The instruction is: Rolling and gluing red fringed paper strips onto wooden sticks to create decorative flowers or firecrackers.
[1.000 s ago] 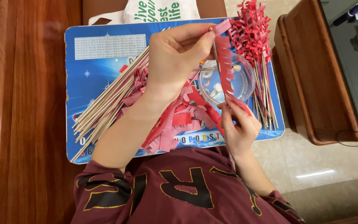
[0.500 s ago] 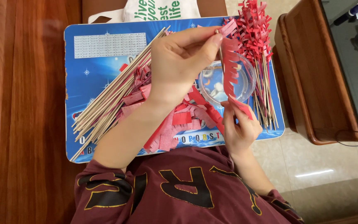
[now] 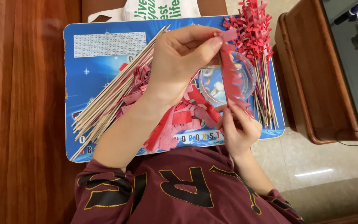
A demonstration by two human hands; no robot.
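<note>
Fringed strip point(image 3: 230, 74): red paper, matt.
Skewers point(image 3: 112, 97): pale bare wood, matt.
Bowl point(image 3: 245, 79): clear plastic, glossy.
Board point(image 3: 104, 58): blue printed, smooth, glossy.
Bench point(image 3: 30, 124): polished reddish wood.

Left hand point(image 3: 179, 66) and right hand point(image 3: 239, 126) stretch a fringed red paper strip point(image 3: 230, 74).
</note>
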